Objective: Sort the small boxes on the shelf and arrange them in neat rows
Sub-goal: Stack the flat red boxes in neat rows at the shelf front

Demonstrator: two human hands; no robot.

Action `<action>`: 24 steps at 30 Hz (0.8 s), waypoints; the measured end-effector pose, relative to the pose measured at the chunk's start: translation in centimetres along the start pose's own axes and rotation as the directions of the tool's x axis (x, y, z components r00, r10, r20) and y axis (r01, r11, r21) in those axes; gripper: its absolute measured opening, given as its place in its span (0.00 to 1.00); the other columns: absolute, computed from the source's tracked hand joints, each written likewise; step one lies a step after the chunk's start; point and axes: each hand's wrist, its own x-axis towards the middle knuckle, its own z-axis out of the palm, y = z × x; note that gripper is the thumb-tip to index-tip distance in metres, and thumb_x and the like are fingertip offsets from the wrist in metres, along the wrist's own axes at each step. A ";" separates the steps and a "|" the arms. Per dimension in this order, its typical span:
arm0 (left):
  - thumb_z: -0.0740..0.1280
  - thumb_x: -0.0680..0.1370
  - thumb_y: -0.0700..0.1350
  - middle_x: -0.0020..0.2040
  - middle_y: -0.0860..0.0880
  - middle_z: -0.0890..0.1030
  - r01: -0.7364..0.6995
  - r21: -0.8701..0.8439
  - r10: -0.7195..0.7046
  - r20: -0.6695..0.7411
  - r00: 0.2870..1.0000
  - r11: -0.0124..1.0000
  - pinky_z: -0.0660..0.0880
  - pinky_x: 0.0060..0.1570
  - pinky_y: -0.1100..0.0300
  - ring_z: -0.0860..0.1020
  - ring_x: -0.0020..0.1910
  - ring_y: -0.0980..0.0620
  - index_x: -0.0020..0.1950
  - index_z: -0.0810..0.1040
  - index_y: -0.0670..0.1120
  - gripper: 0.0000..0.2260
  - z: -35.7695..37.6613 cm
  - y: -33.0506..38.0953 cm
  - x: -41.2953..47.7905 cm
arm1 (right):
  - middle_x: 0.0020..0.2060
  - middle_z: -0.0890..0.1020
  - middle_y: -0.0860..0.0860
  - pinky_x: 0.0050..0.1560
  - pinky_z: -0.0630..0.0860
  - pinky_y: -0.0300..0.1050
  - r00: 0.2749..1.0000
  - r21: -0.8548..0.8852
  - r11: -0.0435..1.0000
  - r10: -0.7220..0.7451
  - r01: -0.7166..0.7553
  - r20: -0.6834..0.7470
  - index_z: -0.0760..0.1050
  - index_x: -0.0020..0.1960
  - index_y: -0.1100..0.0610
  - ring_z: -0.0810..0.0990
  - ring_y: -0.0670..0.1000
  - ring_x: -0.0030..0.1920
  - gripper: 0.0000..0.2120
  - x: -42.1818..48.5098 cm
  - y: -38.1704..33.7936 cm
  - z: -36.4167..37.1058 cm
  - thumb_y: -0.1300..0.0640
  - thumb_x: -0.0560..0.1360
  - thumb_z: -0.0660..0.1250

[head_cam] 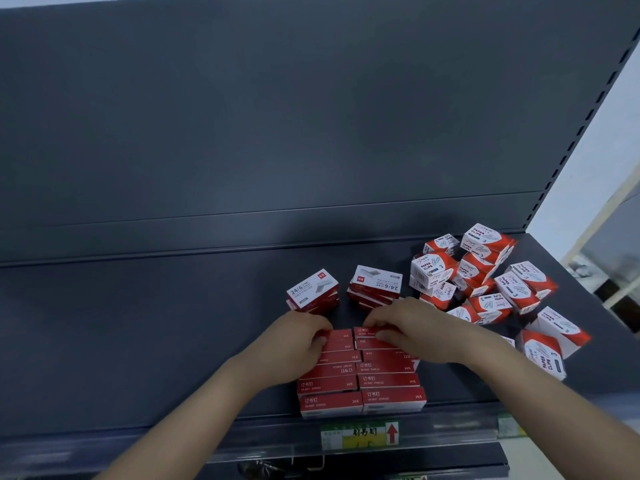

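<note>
Head camera, looking down on the dark shelf [138, 323]: caught squaring up the red staple boxes [360, 379], laid flat in two columns at the front edge, just behind the price label [360, 434]. Held the rearmost box of the left column in the left hand [304, 336], grip curled round it with the thumb on its near face; pinched the rearmost box of the right column in the right hand [408, 329], grip closed on its far end. Showed a left stack [313, 289] and a right stack [375, 284] of more staple boxes just behind the columns, both skewed, neither yet merged into the rows. Showed the paper clip boxes [485, 282] heaped at the right of the shelf, some tilted, some on their sides, near the columns but apart from them. Judged to call for drawing both rear boxes inward and toward the front together, to close the centre seam and level the back ends. Judged best done with light, even pressure, given several mid-column boxes slightly askew and liable to slide out of line. Advised keeping the right forearm clear of the loose heap beside it.
</note>
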 end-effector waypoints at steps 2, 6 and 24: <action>0.57 0.81 0.45 0.56 0.50 0.80 -0.016 0.002 0.016 0.038 0.999 1.000 0.75 0.55 0.57 0.77 0.54 0.53 0.61 0.76 0.46 0.12 0.0 0.2 -0.1 | 0.57 0.80 0.47 0.58 0.72 0.42 1.000 -0.014 1.000 -0.002 0.002 0.007 0.73 0.61 0.51 0.76 0.47 0.57 0.12 0.2 -0.2 0.4 0.54 0.80 0.57; 0.61 0.79 0.48 0.57 0.53 0.81 -0.055 0.036 0.063 -0.283 0.957 0.998 0.74 0.57 0.57 0.79 0.54 0.53 0.60 0.79 0.48 0.12 -1.6 1.1 -0.9 | 0.59 0.79 0.47 0.60 0.73 0.43 0.993 -0.046 0.998 0.032 -0.037 -0.112 0.72 0.64 0.51 0.76 0.47 0.59 0.15 -0.4 -0.7 -0.4 0.52 0.79 0.58; 0.71 0.70 0.58 0.40 0.52 0.76 0.287 0.009 -0.281 -0.183 0.942 0.958 0.66 0.32 0.62 0.73 0.38 0.54 0.48 0.81 0.44 0.18 -3.9 -1.9 4.2 | 0.55 0.80 0.56 0.50 0.74 0.49 0.938 -0.185 0.942 0.229 -0.281 -0.259 0.72 0.59 0.60 0.77 0.56 0.54 0.17 3.9 0.5 -2.8 0.50 0.76 0.62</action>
